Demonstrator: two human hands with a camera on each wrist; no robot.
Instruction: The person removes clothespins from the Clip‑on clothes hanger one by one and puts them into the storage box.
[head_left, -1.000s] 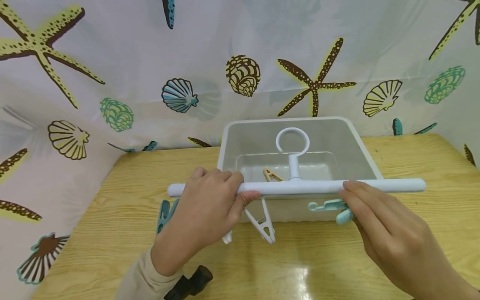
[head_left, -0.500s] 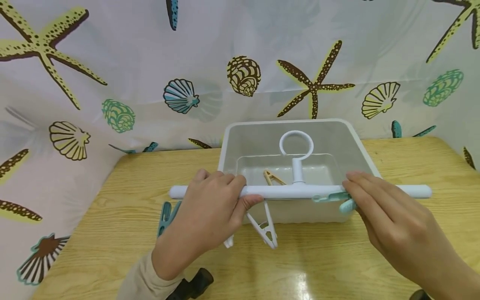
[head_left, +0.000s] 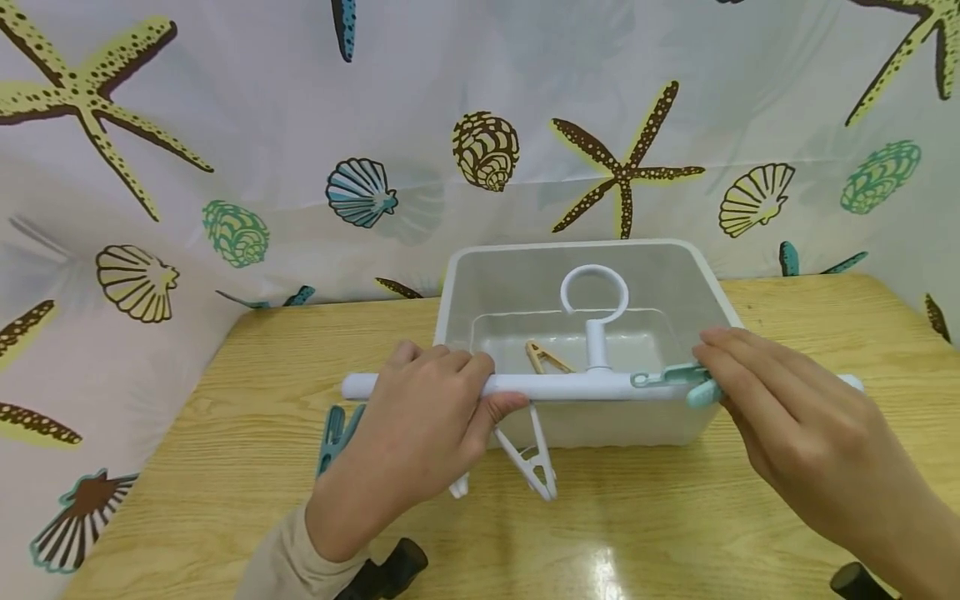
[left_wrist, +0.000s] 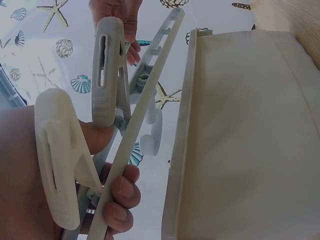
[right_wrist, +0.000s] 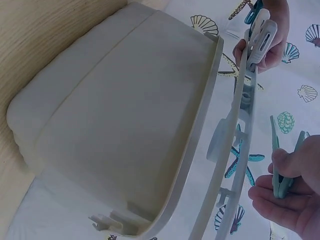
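Observation:
My left hand (head_left: 427,425) grips the left half of a white clothes hanger (head_left: 555,386), a long straight bar with a ring hook (head_left: 597,342) on top. White clothespins (left_wrist: 56,165) hang from the bar by the left hand, and a dark teal clothespin (head_left: 330,442) hangs near its left end. My right hand (head_left: 802,433) pinches a light green clothespin (head_left: 675,377) between thumb and fingers. That clothespin overlaps the bar's right half in the head view; the right wrist view shows it apart from the bar, beside the underside pegs (right_wrist: 225,195).
Behind the hanger a whitish plastic bin (head_left: 487,254) stands on the wooden table (head_left: 247,400). A tan clothespin (head_left: 535,357) lies inside it. A shell-patterned curtain (head_left: 420,83) closes off the back. Black cylindrical objects (head_left: 405,562) show at the bottom edge.
The right hand has moved slightly up and right, carrying the light green clothespin from below the bar to its level. The hanger has dipped slightly, still in the left hand.

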